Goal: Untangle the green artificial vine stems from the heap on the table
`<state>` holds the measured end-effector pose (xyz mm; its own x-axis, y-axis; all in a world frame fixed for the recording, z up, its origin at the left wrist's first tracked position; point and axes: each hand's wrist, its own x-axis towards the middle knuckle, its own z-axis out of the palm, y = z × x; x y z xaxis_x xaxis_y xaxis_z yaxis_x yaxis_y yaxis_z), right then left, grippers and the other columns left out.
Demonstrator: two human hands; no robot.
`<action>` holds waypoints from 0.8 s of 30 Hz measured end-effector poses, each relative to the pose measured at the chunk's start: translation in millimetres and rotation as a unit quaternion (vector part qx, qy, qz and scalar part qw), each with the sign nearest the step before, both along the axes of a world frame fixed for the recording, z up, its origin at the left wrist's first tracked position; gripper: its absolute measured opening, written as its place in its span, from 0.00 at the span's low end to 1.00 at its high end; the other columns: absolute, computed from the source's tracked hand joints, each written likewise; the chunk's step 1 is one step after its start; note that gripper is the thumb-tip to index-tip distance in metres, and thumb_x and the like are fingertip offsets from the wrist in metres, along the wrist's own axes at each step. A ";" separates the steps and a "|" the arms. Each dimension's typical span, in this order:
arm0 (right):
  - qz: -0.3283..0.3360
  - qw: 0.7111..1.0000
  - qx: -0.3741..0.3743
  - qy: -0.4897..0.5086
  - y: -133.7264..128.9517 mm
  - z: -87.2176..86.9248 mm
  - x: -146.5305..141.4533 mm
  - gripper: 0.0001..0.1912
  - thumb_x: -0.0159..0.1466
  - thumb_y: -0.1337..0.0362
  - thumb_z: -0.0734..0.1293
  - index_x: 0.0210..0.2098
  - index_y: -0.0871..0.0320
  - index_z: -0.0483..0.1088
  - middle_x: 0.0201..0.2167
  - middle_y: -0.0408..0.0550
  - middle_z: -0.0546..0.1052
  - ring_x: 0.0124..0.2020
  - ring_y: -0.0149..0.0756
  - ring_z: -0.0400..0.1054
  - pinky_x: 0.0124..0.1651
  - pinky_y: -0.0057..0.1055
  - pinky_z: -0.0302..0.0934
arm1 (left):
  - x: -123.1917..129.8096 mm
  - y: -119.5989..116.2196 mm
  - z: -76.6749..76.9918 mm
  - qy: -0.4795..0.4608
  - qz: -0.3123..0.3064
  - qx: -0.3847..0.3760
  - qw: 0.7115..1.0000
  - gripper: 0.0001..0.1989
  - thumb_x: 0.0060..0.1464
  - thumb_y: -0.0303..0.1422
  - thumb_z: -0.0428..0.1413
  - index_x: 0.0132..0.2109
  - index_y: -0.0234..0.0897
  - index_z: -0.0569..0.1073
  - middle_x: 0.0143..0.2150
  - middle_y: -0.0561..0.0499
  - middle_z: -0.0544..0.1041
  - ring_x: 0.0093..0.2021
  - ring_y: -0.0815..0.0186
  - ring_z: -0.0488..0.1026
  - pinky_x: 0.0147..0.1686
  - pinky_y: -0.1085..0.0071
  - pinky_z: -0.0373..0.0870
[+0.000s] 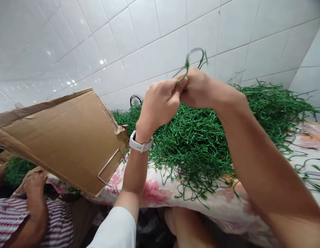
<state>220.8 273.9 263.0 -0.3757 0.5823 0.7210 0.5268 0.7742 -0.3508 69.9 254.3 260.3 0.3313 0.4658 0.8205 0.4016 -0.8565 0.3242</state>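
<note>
- The left hand [160, 103] is closed narrowly, pinching a green strand [187, 65] between its fingers.
- The right hand [197, 88] is curled and touches the left hand; its fingertips are hidden, so I cannot tell its grip.
- The strand makes 1 loop above these 2 hands, before the tiled wall [170, 44].
- Below them, a pile of green strands [193, 137] lies on the flowered cloth [155, 189].
- Left of the pile, the cardboard [61, 137] leans, tilted.

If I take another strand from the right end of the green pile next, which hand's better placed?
Probably your right hand: it's nearer that end of the green pile, while your left hand is nearer the cardboard. Both seem busy with a looped strand.
</note>
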 end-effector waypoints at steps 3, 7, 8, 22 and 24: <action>0.002 1.000 0.000 0.025 1.3 3.4 4.4 0.18 0.61 0.79 0.67 0.20 0.57 0.61 0.18 0.40 0.61 0.22 0.26 0.50 0.26 0.33 0.44 | -0.8 14.7 0.5 -0.107 -0.036 -0.030 0.993 0.27 0.67 0.45 0.58 0.22 0.37 0.63 0.21 0.54 0.57 0.24 0.70 0.62 0.22 0.73 0.53; 0.135 0.973 -0.090 0.164 6.9 7.0 14.8 0.13 0.70 0.65 0.68 0.28 0.59 0.73 0.17 0.40 0.62 0.20 0.26 0.52 0.23 0.31 0.45 | -13.8 28.9 7.2 -0.304 -0.092 -0.059 0.946 0.32 0.66 0.57 0.53 0.23 0.38 0.63 0.21 0.56 0.54 0.20 0.74 0.53 0.20 0.74 0.46; 0.168 0.961 -0.100 0.196 9.6 6.6 18.6 0.13 0.70 0.62 0.69 0.29 0.58 0.74 0.18 0.40 0.62 0.19 0.26 0.52 0.22 0.30 0.45 | -17.2 29.8 9.3 -0.334 -0.106 -0.061 0.935 0.32 0.65 0.58 0.52 0.23 0.38 0.62 0.20 0.56 0.53 0.19 0.74 0.50 0.19 0.73 0.44; -0.029 0.922 -0.197 0.333 93.4 -36.7 71.7 0.20 0.66 0.51 0.73 0.25 0.55 0.67 0.17 0.42 0.68 0.17 0.27 0.54 0.21 0.29 0.43 | -33.8 28.7 18.3 -0.310 -0.145 -0.102 0.934 0.29 0.70 0.54 0.46 0.24 0.43 0.65 0.22 0.51 0.69 0.19 0.70 0.56 0.21 0.66 0.56; -0.036 0.927 -0.169 0.332 91.1 -35.1 69.9 0.22 0.62 0.45 0.75 0.26 0.56 0.71 0.17 0.42 0.66 0.17 0.27 0.52 0.21 0.30 0.42 | -32.3 28.6 18.1 -0.301 -0.147 -0.103 0.937 0.30 0.69 0.56 0.46 0.24 0.43 0.66 0.21 0.51 0.68 0.18 0.70 0.57 0.20 0.66 0.56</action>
